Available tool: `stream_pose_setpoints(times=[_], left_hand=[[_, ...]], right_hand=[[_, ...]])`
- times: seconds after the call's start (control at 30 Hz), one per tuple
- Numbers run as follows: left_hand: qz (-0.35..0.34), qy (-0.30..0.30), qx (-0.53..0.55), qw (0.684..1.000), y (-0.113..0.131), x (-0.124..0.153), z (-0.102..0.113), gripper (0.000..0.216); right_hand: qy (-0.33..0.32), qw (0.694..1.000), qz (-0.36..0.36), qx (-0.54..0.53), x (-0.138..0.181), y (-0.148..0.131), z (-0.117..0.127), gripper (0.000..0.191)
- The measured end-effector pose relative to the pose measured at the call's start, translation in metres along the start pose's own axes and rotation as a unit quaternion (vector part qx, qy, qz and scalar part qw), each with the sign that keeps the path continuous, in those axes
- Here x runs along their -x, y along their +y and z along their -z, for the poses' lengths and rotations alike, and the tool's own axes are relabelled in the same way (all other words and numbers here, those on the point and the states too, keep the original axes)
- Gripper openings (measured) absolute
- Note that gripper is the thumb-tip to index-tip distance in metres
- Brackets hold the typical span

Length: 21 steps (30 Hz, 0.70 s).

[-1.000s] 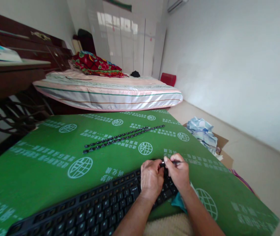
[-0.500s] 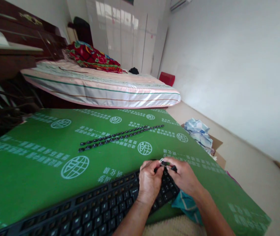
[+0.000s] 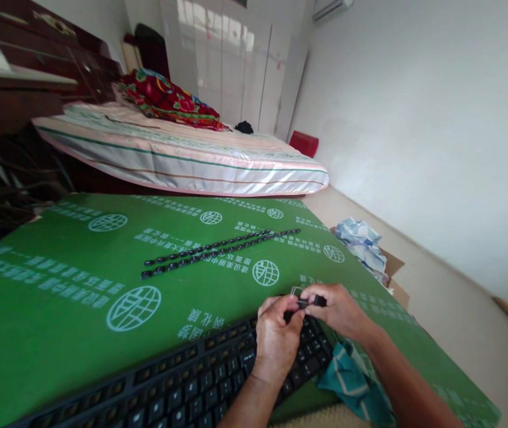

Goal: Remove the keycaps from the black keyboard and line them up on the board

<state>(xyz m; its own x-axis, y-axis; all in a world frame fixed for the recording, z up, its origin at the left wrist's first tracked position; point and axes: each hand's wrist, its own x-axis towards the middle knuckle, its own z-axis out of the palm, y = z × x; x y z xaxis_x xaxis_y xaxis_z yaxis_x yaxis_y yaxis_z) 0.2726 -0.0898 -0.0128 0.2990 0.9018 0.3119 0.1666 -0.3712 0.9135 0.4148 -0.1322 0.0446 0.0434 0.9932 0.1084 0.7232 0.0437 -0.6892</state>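
Note:
A black keyboard (image 3: 182, 380) lies across the near edge of a green printed board (image 3: 102, 279). Over its right end my left hand (image 3: 276, 339) and my right hand (image 3: 334, 309) meet, fingers pinched together. My right hand grips a small black tool (image 3: 314, 302) with a thin wire loop at its tip. My left fingers pinch at the same spot; what they hold is too small to name. Two long rows of black keycaps (image 3: 218, 246) lie farther out on the board.
A teal striped cloth (image 3: 352, 383) hangs at the board's near right edge. A bed (image 3: 182, 160) with a red floral quilt (image 3: 165, 104) stands beyond. A cardboard box with crumpled cloth (image 3: 365, 244) sits on the floor at right. Dark wooden furniture (image 3: 22, 95) stands left.
My hands have stayed pinched together over the keyboard's right end and lifted slightly. The head camera has swung a little left and down.

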Motion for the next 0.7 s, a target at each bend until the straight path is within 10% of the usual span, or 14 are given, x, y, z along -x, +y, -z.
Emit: stream_pose_setpoints(times=[0.7], left_hand=[[-0.067,-0.023,-0.164,0.984,-0.004,0.003,0.002,0.019]], right_hand=[[0.052,0.989,-0.139,-0.009,-0.139,0.139,0.049,0.019]])
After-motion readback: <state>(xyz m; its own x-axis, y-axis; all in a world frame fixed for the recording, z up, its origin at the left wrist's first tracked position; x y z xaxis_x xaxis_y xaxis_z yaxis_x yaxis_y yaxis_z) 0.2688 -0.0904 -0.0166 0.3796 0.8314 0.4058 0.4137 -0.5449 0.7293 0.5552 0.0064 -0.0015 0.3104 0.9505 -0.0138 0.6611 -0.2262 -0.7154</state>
